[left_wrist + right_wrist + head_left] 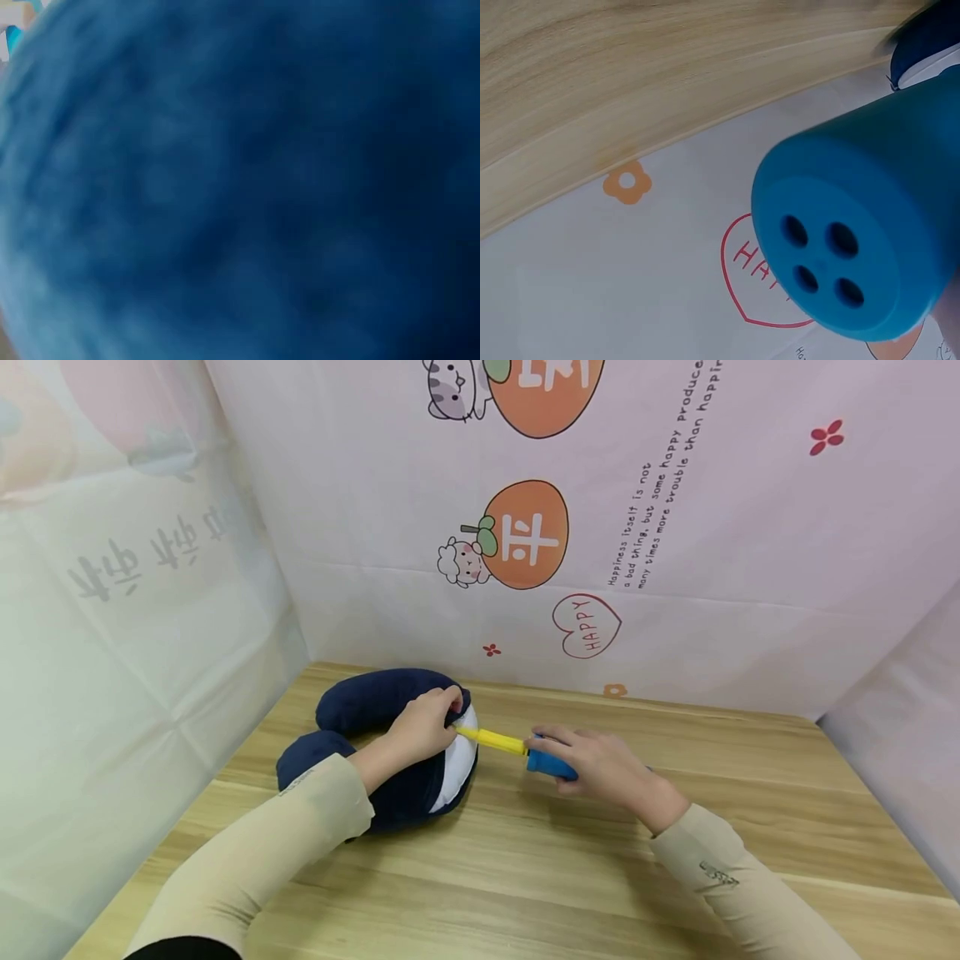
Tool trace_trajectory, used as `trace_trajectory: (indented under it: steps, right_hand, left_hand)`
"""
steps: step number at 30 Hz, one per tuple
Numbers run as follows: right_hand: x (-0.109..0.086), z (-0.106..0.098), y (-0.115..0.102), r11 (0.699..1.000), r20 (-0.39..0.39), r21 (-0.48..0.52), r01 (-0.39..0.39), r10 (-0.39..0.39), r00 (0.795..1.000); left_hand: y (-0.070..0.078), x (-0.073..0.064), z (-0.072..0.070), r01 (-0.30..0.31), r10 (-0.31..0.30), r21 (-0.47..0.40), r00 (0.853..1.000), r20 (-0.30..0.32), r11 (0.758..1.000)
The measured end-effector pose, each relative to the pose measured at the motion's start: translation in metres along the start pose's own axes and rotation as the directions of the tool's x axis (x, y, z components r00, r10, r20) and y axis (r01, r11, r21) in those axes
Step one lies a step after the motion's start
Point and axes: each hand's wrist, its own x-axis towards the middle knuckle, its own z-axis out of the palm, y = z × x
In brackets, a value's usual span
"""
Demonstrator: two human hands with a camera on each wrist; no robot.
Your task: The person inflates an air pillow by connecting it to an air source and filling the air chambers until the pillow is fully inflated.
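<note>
A navy U-shaped neck pillow [382,693] with a white panel [453,768] lies on the table's left half. My left hand [420,724] rests over it, fingers pinching its fabric beside the yellow tip. From there a yellow nozzle [498,741] runs right to the blue barrel of a hand pump [551,766]. My right hand [603,766] grips that barrel. The right wrist view shows the blue end of the pump [825,255] with several round holes. Blurred navy fabric [225,180] fills most of the left wrist view. The nozzle's very tip is hidden by the left fingers.
The wood-grain table [750,793] reaches back to a white printed cloth [712,635] hanging behind it. More cloth [150,635] hangs along the left side, and another sheet [900,702] closes off the right.
</note>
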Motion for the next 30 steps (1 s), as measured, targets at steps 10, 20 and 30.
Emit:
trace_trajectory:
  steps: [10,20,30]
  right_hand:
    - [0.006,-0.003,-0.001,1.0,-0.021,-0.028,0.006,-0.007,1.0]
    - [0.012,-0.007,-0.004,0.999,0.005,-0.051,-0.004,0.004,1.0]
    - [0.019,-0.011,-0.001,0.995,0.006,-0.1,0.026,-0.025,1.0]
  left_hand:
    - [-0.003,-0.008,0.0,-0.004,0.004,0.009,0.999,-0.038,1.0]
    - [-0.002,-0.009,-0.003,0.002,0.01,0.277,0.999,-0.041,0.961]
    - [-0.002,-0.007,-0.005,0.01,-0.021,0.319,0.999,0.032,0.948]
